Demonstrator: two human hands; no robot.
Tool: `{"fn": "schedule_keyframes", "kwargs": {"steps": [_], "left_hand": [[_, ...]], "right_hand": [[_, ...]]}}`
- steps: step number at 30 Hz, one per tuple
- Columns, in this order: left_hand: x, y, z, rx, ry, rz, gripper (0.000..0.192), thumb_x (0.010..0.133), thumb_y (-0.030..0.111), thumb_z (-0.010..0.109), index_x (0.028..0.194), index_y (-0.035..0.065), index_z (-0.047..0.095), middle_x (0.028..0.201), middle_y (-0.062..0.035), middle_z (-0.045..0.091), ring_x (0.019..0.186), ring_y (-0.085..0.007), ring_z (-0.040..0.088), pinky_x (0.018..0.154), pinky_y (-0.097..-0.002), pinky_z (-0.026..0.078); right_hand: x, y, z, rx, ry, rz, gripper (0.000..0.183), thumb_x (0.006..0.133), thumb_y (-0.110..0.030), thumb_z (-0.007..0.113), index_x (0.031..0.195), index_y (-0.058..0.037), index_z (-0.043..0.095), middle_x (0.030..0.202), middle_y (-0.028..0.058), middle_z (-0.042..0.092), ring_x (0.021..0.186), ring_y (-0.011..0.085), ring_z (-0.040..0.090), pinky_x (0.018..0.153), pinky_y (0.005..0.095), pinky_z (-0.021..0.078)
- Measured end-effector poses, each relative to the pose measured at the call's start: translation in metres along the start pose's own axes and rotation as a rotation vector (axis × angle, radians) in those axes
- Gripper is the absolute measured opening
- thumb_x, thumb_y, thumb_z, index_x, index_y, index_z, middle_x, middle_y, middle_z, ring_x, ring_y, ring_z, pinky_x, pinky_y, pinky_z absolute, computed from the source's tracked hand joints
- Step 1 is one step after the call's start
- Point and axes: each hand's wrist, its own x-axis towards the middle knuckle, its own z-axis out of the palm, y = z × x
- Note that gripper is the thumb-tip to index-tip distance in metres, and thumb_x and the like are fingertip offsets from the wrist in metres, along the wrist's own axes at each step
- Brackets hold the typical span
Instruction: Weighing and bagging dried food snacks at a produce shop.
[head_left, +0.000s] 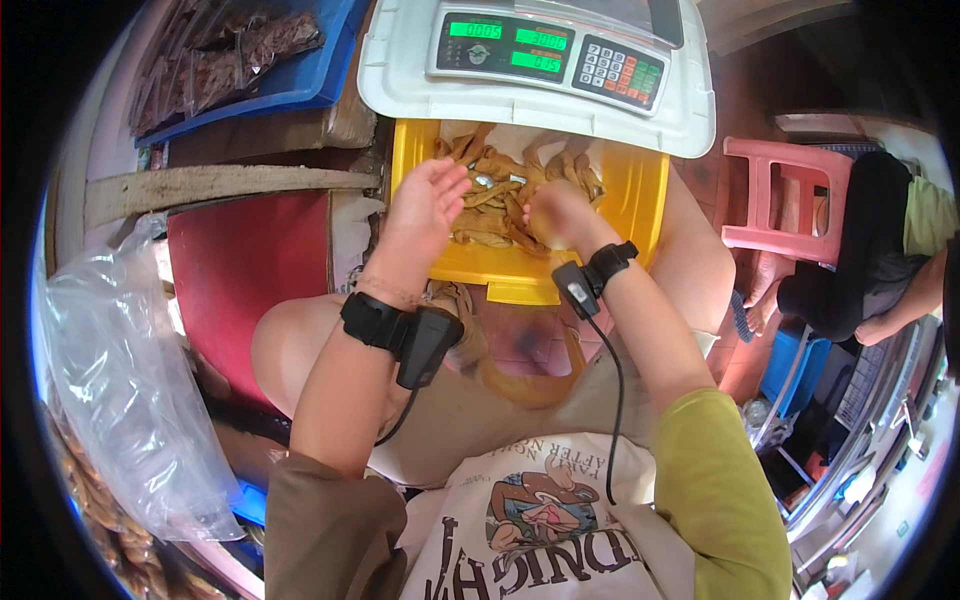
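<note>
My left hand (429, 202) is raised over the left side of a yellow plastic tub (652, 202), palm turned inward, fingers slightly apart and holding nothing. Opposite it, my right hand (559, 214) hangs over the tub's right part; it is blurred, with its fingers curled, and whether anything is inside them cannot be told. Brown, wrinkled dried strips (487, 196) lie in the tub between and below both hands. Across the tub's far edge sits a white plastic lid (525, 105), bearing a digital scale (502, 49) with lit green displays.
Upper left, a blue tray (300, 94) holds bagged dried goods. A wooden plank (225, 187), a red panel (251, 285) and a clear plastic bag (135, 375) are at left. At right stand a pink stool (787, 232) and another person's legs (832, 292).
</note>
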Motion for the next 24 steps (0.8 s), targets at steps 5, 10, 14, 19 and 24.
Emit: {"fn": "schedule_keyframes", "kwargs": {"steps": [5,10,14,19,24], "left_hand": [[-0.002,-0.015,-0.001,0.031,0.047,-0.114,0.041,0.085,0.029,0.055,0.120,0.0088,0.046,0.112,-0.0111,0.053,0.109,-0.0244,0.047,0.092,-0.0335,0.033],[-0.007,0.005,0.005,-0.116,-0.192,-0.052,0.027,0.087,0.025,0.054,0.105,0.0044,0.053,0.090,-0.0061,0.052,0.087,-0.0198,0.054,0.078,-0.0328,0.042],[-0.011,0.031,0.006,-0.182,-0.109,0.157,0.016,0.088,0.019,0.052,0.093,0.0037,0.052,0.070,-0.0029,0.051,0.060,-0.0155,0.049,0.060,-0.0290,0.041],[-0.014,0.057,-0.002,-0.236,-0.091,0.241,0.012,0.087,0.017,0.052,0.088,0.0057,0.050,0.070,-0.0022,0.048,0.059,-0.0139,0.045,0.057,-0.0281,0.038],[-0.016,0.065,-0.003,-0.200,-0.063,0.270,0.010,0.085,0.014,0.054,0.085,0.0062,0.049,0.074,-0.0029,0.050,0.062,-0.0141,0.047,0.059,-0.0280,0.039]], "right_hand": [[-0.056,-0.004,0.052,-0.217,-0.454,-0.095,0.014,0.082,0.002,0.054,0.079,-0.0075,0.045,0.076,0.0059,0.057,0.069,0.0178,0.058,0.067,0.0275,0.0482],[-0.071,-0.009,0.063,-0.340,-0.753,-0.052,0.013,0.081,0.001,0.057,0.080,-0.0083,0.048,0.086,0.0050,0.059,0.084,0.0156,0.060,0.073,0.0236,0.0457],[-0.024,0.000,0.053,-0.194,-0.447,-0.134,0.004,0.084,-0.006,0.055,0.088,-0.0053,0.055,0.091,0.0073,0.060,0.092,0.0191,0.061,0.075,0.0243,0.0453],[0.037,0.029,0.029,-1.169,-0.146,-0.274,0.040,0.082,-0.026,0.058,0.115,-0.0029,0.053,0.108,0.0130,0.060,0.099,0.0245,0.057,0.085,0.0303,0.0433],[0.058,0.040,0.025,-1.527,-0.185,-0.054,0.066,0.069,-0.036,0.062,0.129,-0.0107,0.047,0.121,0.0151,0.055,0.107,0.0304,0.054,0.088,0.0358,0.0438]]}}
